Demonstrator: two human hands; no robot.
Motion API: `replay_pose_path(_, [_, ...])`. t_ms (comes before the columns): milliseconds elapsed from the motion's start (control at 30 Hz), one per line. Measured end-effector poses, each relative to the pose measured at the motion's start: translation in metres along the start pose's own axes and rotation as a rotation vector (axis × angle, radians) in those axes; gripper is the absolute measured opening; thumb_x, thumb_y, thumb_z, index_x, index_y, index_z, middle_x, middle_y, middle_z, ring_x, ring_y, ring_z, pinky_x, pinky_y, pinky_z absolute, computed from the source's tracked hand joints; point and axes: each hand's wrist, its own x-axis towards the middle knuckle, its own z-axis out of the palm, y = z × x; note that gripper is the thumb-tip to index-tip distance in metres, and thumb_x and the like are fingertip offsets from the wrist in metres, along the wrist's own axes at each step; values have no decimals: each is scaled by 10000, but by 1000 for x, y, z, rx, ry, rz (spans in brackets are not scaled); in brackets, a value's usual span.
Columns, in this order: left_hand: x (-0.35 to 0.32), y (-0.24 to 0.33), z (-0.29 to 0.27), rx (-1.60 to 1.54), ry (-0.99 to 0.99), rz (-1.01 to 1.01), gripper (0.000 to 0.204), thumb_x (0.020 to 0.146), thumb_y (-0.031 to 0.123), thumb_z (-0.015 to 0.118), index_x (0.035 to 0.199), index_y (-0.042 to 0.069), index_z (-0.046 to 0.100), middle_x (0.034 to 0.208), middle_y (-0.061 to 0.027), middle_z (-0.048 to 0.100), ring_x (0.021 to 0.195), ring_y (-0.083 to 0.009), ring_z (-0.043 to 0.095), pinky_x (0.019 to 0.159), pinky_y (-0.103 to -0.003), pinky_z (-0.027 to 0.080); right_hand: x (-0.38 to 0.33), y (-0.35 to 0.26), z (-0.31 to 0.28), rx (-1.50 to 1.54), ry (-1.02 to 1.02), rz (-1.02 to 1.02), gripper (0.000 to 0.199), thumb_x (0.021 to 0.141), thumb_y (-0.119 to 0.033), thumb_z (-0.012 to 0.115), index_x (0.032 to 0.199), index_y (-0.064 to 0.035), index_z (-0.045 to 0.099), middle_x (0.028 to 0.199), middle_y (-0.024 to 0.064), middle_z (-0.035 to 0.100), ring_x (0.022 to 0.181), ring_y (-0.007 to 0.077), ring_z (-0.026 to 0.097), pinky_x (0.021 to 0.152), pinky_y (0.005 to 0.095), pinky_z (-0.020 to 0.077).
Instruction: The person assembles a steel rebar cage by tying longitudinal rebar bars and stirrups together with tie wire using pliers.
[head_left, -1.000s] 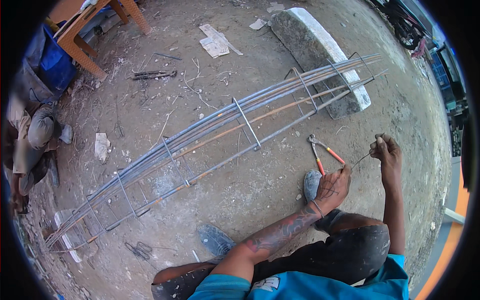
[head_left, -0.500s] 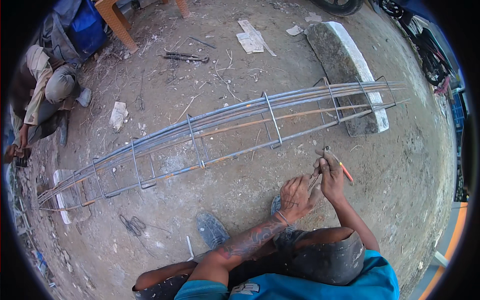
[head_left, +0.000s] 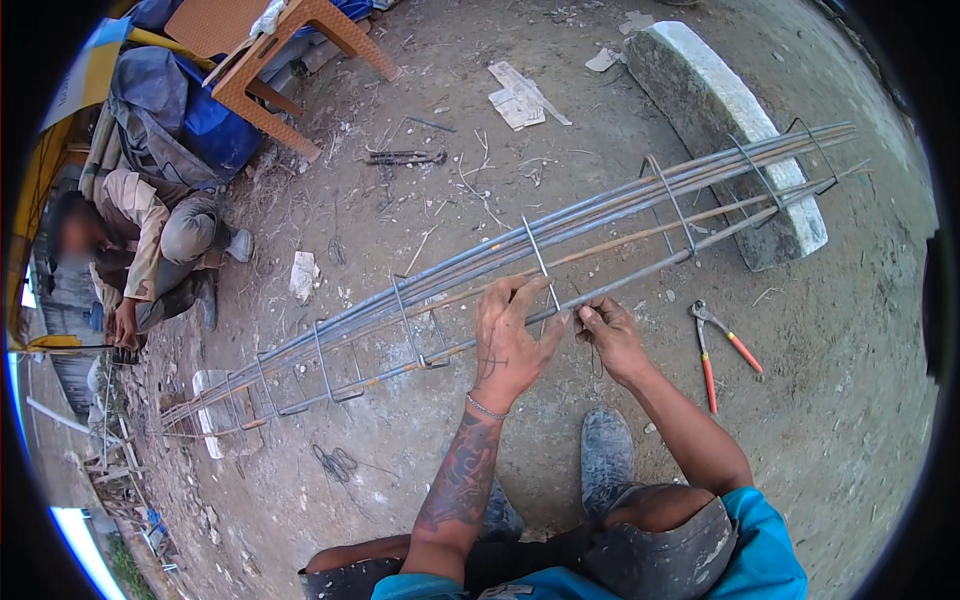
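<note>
A long cage of steel bars (head_left: pixel 460 342) with square stirrups (head_left: pixel 668 205) crosses in front of me, raised at its ends on two blocks. My left hand (head_left: pixel 512 335) is at the lower bar, its fingers closed around the stirrup and bar where they meet. Just right of it, my right hand (head_left: pixel 612 338) pinches a thin tie wire (head_left: pixel 596 362) against the same joint; a loose end hangs below the bar. Pincers (head_left: pixel 712 335) with red and yellow handles lie on the ground to the right, jaws toward the cage and handles spread.
A concrete block (head_left: pixel 715 110) carries the cage's right end, a smaller pale block (head_left: pixel 208 425) its left. A bundle of wire (head_left: pixel 335 462) lies left of my feet. Dark tools (head_left: pixel 405 158) and paper scraps (head_left: pixel 522 100) lie beyond the cage. A co-worker (head_left: pixel 170 230) crouches left near an orange plastic table (head_left: pixel 270 75).
The pincers have left my right hand and now lie on the ground. Both hands have moved forward and left to the cage's lower bar. The view has shifted leftward.
</note>
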Motion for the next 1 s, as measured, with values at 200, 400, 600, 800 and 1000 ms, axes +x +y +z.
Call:
replay_pose_path(200, [15,-5,7,34,-92,-58,240,777,181,728,975,49,695,937,-114,545,923,-289,536,829,-406,435,3,-12,-5,-237,-100,4,196,951,-217,577,965,-23,604,772,23,590,681,100,537,617,259,448])
replay_pose_path(400, [17,-16,15,-139,-46,-21,163,802,146,700,910,28,669,909,-104,596,893,-273,557,800,-392,447,2,-30,3,-311,-117,49,224,915,-208,633,931,16,631,753,33,613,654,98,568,556,275,445])
replay_pose_path(600, [13,-23,14,-254,5,49,126,826,132,678,903,36,654,904,-99,649,839,-268,618,754,-377,484,-9,-15,12,-950,103,-597,183,891,-140,622,1014,-7,644,850,136,641,692,286,636,591,358,487])
replay_pose_path(800, [3,-27,10,-248,43,198,124,810,75,699,924,43,662,919,-92,684,828,-222,673,714,-325,531,-13,-25,25,-915,81,-544,212,889,-156,628,1059,-32,653,918,169,627,807,341,626,703,389,496])
replay_pose_path(1000, [-9,-31,8,-359,25,257,173,781,-11,697,942,44,664,959,-82,681,845,-234,669,724,-340,541,-9,-23,29,-707,90,-467,159,878,-150,644,956,-18,686,849,168,627,788,303,616,703,365,483])
